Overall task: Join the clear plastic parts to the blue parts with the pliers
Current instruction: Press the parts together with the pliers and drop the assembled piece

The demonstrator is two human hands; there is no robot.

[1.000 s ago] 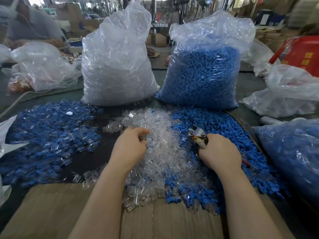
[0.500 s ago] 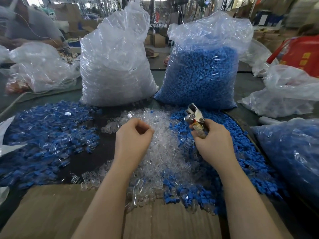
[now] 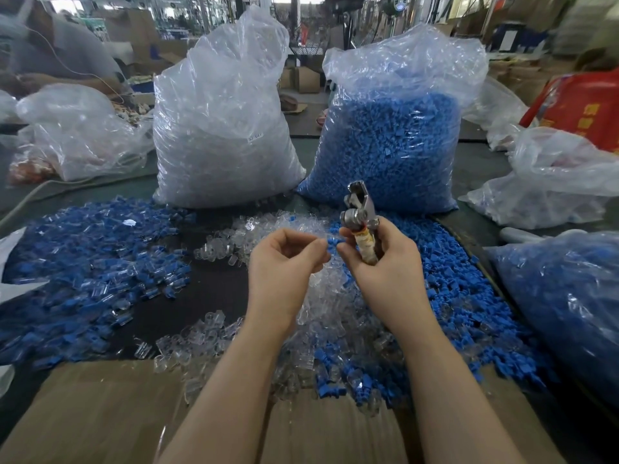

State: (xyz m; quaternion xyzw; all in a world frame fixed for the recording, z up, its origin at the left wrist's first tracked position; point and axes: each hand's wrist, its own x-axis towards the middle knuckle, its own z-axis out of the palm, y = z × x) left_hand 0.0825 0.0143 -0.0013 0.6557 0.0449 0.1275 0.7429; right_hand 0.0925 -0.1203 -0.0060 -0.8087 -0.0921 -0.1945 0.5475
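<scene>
Two bare forearms reach forward over a dark desk (image 3: 207,296) heaped with small plastic parts. The right hand (image 3: 385,262) wraps its fingers around the handles of a pair of metal pliers (image 3: 360,212), held upright with the head pointing up and away; the pale, tape-wrapped handle shows inside this grip. Whether the pliers' head is parted or closed cannot be told.

The left hand (image 3: 284,259) sits just beside the right, fingers curled, thumb and forefinger pressed together in a pinching grip. A small blue part (image 3: 333,244) lies right between the fingertips of the two hands, touching or nearly touching both. Which hand actually holds it cannot be told, nor whether a clear part is in the left pinch.

Directly below both grips lies a loose pile of clear plastic parts (image 3: 321,296). To the right of the pliers grip, and running back toward the person, spreads a pile of blue parts (image 3: 462,296). Well to the left of the left hand sits a broad heap of joined blue-and-clear pieces (image 3: 83,262).

Beyond the hands stand two tall transparent bags: a bag of clear parts (image 3: 221,128) ahead of the left grip, and a bag of blue parts (image 3: 392,135) ahead of the right. Brown cardboard (image 3: 100,413) lies under the forearms.
</scene>
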